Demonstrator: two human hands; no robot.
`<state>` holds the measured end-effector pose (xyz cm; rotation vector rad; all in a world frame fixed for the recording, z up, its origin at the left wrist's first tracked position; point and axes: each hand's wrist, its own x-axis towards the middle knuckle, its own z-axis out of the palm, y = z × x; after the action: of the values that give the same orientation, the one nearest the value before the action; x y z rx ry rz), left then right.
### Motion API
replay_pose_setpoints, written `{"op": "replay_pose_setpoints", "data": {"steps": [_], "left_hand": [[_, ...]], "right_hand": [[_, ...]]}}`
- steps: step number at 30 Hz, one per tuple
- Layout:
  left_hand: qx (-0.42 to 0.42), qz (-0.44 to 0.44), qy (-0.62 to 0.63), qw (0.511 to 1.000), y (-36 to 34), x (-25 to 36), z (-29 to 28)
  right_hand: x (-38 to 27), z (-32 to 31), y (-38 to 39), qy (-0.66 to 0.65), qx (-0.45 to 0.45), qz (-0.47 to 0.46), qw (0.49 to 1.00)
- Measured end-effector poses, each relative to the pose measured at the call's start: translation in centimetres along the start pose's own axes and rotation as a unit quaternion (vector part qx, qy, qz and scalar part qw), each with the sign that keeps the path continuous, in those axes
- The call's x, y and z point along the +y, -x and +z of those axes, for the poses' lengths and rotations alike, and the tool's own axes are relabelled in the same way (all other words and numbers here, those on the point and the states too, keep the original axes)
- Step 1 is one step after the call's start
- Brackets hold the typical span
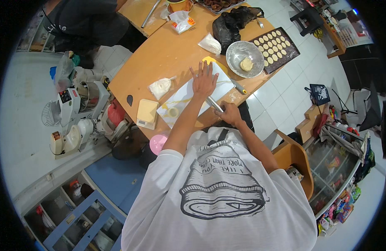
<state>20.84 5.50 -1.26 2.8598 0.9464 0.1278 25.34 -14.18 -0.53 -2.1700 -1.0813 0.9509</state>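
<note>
My left hand (204, 79) lies flat with fingers spread on a white sheet (185, 99) with yellow markings. My right hand (230, 113) is wrapped round a silver metal tube (214, 103), which slants over the sheet's near side. A pale round piece (173, 112) rests at the sheet's left end. Just right of the sheet is a tool with a grey and yellow handle (239, 87). Beyond my left fingertips is a flat yellow piece (209, 60), partly covered. A metal bowl (232, 58) at the right holds a ball of dough (246, 64).
A dark tray (291, 52) with several pale dough discs sits at the table's right edge, beside a black plastic bag (226, 31). Left lie a bag of white powder (161, 88) and a scale (147, 112). Another person (86, 23) stands at far left. A chair (291, 157) is near my right arm.
</note>
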Motion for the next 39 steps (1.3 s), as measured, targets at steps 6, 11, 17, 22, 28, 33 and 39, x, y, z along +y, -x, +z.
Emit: {"op": "replay_pose_setpoints", "data": {"steps": [6,11,17,22,28,33,39], "left_hand": [[0.002,-0.005,0.029,1.0,-0.9,0.7,-0.3],[0.018,0.008,0.259,0.966,-0.8,0.2,-1.2],[0.205,-0.101,0.477,0.849,4.5,-1.3,-2.1],[0.202,-0.137,0.29,0.925,12.0,-1.3,-1.7],[0.148,-0.156,0.336,0.917,14.5,0.0,-1.5],[0.168,-0.17,0.386,0.891,14.2,0.1,-1.0],[0.154,-0.197,0.42,0.873,13.4,-0.1,-1.1]], "right_hand": [[1.5,1.1,0.2,0.068,0.032,-0.114,0.991],[2.8,0.8,-0.7,-0.08,-0.091,-0.037,0.992],[1.9,-0.8,-0.1,-0.551,-0.334,0.171,0.746],[3.0,-1.2,0.9,-0.708,-0.268,0.201,0.621],[3.2,-2.5,0.7,-0.646,-0.234,0.16,0.709],[1.7,-1.9,2.1,-0.359,-0.132,0.151,0.912],[0.3,-2.3,1.9,-0.292,-0.133,0.122,0.939]]}}
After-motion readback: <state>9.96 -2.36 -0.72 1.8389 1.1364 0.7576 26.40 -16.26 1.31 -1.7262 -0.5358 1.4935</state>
